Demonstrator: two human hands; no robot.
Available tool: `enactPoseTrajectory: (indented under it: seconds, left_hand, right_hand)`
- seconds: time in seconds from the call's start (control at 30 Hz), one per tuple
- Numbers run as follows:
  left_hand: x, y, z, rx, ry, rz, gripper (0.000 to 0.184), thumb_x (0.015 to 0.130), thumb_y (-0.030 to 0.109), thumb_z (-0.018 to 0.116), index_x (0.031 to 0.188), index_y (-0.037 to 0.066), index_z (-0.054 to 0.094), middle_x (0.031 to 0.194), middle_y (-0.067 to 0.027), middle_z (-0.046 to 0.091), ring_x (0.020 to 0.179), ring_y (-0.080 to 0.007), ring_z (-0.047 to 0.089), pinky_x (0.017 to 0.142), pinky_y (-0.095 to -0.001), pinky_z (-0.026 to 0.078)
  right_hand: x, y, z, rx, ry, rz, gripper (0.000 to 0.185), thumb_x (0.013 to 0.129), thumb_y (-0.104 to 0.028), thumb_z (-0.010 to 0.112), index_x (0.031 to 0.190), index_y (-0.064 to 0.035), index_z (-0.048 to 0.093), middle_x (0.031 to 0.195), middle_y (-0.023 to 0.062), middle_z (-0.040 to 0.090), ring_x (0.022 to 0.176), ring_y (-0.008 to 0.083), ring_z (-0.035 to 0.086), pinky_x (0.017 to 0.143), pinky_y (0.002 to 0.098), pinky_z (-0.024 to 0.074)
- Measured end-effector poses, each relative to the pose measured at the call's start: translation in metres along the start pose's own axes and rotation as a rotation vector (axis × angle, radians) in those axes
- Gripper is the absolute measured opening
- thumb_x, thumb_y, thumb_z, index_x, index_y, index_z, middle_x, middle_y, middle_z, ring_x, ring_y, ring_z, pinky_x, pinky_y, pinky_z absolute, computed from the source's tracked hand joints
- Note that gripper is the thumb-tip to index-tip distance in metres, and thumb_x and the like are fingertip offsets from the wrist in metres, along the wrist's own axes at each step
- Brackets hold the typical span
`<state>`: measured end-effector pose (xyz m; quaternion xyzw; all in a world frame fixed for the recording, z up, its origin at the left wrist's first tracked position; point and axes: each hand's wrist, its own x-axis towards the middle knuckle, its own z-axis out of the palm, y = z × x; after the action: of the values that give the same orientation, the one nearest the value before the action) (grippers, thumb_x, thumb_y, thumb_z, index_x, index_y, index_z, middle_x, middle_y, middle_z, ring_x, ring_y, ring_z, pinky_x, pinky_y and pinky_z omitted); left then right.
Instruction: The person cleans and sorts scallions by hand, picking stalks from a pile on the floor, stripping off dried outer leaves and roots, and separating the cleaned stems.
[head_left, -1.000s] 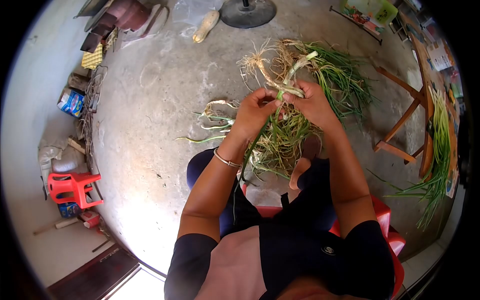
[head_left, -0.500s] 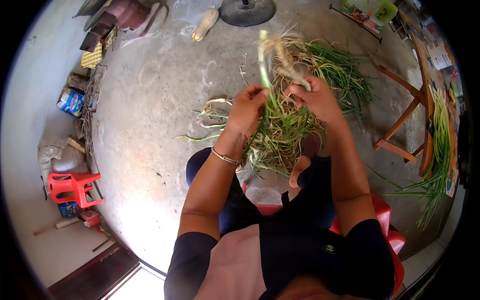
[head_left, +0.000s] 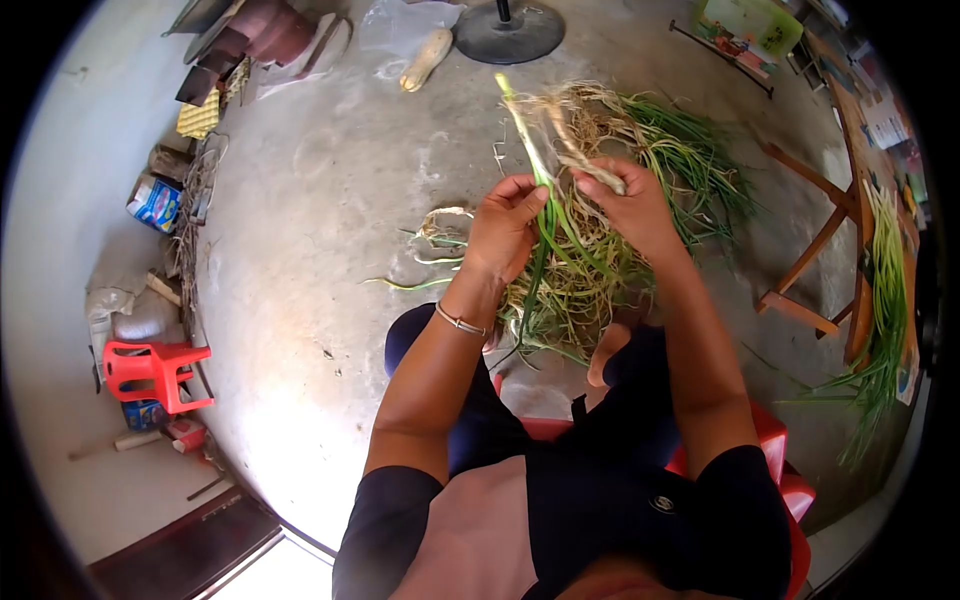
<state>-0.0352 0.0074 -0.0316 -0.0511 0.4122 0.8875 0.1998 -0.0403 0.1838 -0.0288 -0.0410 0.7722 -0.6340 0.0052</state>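
Note:
My left hand (head_left: 505, 230) is closed around a green onion (head_left: 527, 135). Its pale stalk points up and away, and its green leaves hang down past my fingers. Close beside it, my right hand (head_left: 638, 208) pinches a long pale tan strip (head_left: 595, 172), blurred toward its far end; whether it is a dry outer layer cannot be made out. Beneath both hands lies a heap of yellowed onion leaves and peelings (head_left: 580, 295). Behind my right hand is a pile of green onions (head_left: 690, 150) with dry roots and leaves.
Several loose stalks (head_left: 435, 235) lie on the floor to the left. At right, long green onions (head_left: 885, 270) rest on a wooden table (head_left: 855, 215) with crossed legs. A squash (head_left: 427, 60) and a round black base (head_left: 510, 35) are at the back. A small red chair (head_left: 155, 375) stands left.
The green onion in my left hand now leans further left. My right hand keeps the tan strip at nearly the same spot. The whole view has shifted slightly.

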Motion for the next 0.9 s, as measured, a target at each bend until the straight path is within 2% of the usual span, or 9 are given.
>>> enactPoseTrajectory:
  seconds: [0.07,0.13,0.23,0.3,0.37,0.4,0.5,0.63,0.9]
  left_hand:
    - [-0.003,-0.004,0.003,0.094,0.022,-0.015,0.010,0.083,0.005,0.057,0.093,0.002,0.056,0.082,-0.0046,0.059,0.073,-0.0126,0.055,0.065,-0.0259,0.047]
    - [-0.001,-0.009,0.004,0.237,0.064,-0.015,0.009,0.080,0.004,0.061,0.088,0.002,0.059,0.077,-0.0016,0.059,0.065,-0.0081,0.053,0.060,-0.0217,0.044]
    - [0.001,-0.014,0.004,0.199,0.035,0.083,0.010,0.080,0.003,0.060,0.089,0.001,0.057,0.075,-0.0025,0.059,0.062,-0.0090,0.053,0.057,-0.0219,0.045]
    - [0.000,-0.011,0.001,0.234,0.028,0.032,0.011,0.081,0.004,0.058,0.091,0.001,0.056,0.078,-0.0038,0.058,0.065,-0.0110,0.055,0.059,-0.0227,0.046]
    - [-0.001,-0.012,-0.001,0.268,0.018,-0.020,0.012,0.083,0.005,0.057,0.094,0.001,0.054,0.080,-0.0050,0.058,0.068,-0.0129,0.056,0.061,-0.0234,0.047]
    - [-0.001,-0.013,-0.002,0.294,0.003,-0.050,0.011,0.083,0.005,0.056,0.093,0.000,0.053,0.080,-0.0051,0.058,0.067,-0.0129,0.056,0.060,-0.0234,0.047]
    - [-0.003,-0.010,0.002,0.345,-0.028,-0.103,0.010,0.084,0.005,0.054,0.093,0.000,0.052,0.078,-0.0046,0.056,0.065,-0.0120,0.056,0.059,-0.0228,0.047]
    - [-0.005,-0.002,0.004,0.327,-0.134,-0.212,0.011,0.085,0.008,0.054,0.093,0.001,0.052,0.076,-0.0023,0.053,0.064,-0.0091,0.053,0.056,-0.0210,0.045]
    - [-0.009,-0.006,-0.010,0.397,-0.145,-0.312,0.016,0.084,0.010,0.055,0.097,0.001,0.051,0.078,-0.0028,0.052,0.064,-0.0096,0.053,0.057,-0.0208,0.045]
  right_hand:
    - [-0.002,-0.004,0.009,0.207,-0.046,0.028,0.024,0.076,-0.013,0.067,0.095,0.0001,0.061,0.075,-0.0024,0.058,0.068,0.0037,0.049,0.060,0.0192,0.0406]
    - [-0.003,-0.004,0.010,0.166,-0.048,0.024,0.021,0.077,-0.013,0.067,0.093,-0.0003,0.062,0.073,-0.0035,0.057,0.066,0.0032,0.048,0.058,0.0190,0.0394]
    - [-0.002,-0.003,0.008,0.104,-0.035,0.018,0.017,0.077,-0.013,0.066,0.089,-0.0011,0.062,0.070,-0.0046,0.055,0.062,0.0024,0.046,0.054,0.0188,0.0376]
    - [0.001,-0.001,0.003,0.085,-0.014,0.023,0.016,0.077,-0.013,0.066,0.088,-0.0015,0.062,0.069,-0.0048,0.055,0.060,0.0023,0.045,0.053,0.0188,0.0369]
    - [0.005,-0.001,-0.006,0.090,0.097,0.068,0.015,0.078,-0.013,0.066,0.088,-0.0024,0.062,0.067,-0.0053,0.054,0.057,0.0015,0.043,0.049,0.0178,0.0347]
    - [0.005,-0.004,-0.011,0.270,0.116,0.095,0.014,0.078,-0.012,0.066,0.088,-0.0035,0.062,0.067,-0.0057,0.054,0.054,0.0009,0.042,0.047,0.0174,0.0332]
    - [0.006,-0.007,-0.023,0.350,0.198,0.090,0.012,0.078,-0.011,0.065,0.087,-0.0033,0.062,0.066,-0.0054,0.054,0.051,0.0010,0.041,0.044,0.0180,0.0317]
    - [0.010,0.002,-0.034,0.299,0.337,0.014,0.012,0.080,-0.008,0.061,0.090,-0.0021,0.058,0.061,-0.0047,0.050,0.046,0.0021,0.037,0.041,0.0195,0.0285]
    - [0.015,0.003,-0.095,0.336,0.722,0.002,0.015,0.083,-0.017,0.061,0.090,-0.0050,0.057,0.058,-0.0026,0.047,0.047,0.0041,0.036,0.042,0.0208,0.0263]
